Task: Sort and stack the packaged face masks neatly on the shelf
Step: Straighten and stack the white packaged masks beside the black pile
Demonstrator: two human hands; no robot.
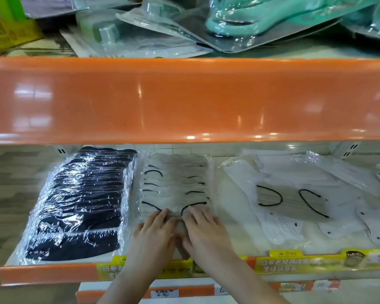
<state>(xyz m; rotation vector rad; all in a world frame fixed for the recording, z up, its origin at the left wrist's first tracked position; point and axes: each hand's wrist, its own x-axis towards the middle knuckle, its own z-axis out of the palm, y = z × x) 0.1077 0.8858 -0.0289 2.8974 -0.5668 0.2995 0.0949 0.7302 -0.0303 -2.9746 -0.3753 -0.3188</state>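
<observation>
Clear plastic glints over 3 groups of masks on the shelf [53, 274] in the head view. Both hands lie flat, fingers straight, gripping nothing: the left hand [154, 233] and right hand [203, 230] press the near end of the grey mask stack [175, 183]. Its long axis runs straight away from them. Black masks [81, 202] sit just left; loose white packs [294, 198] lie nearer the right hand.
</observation>
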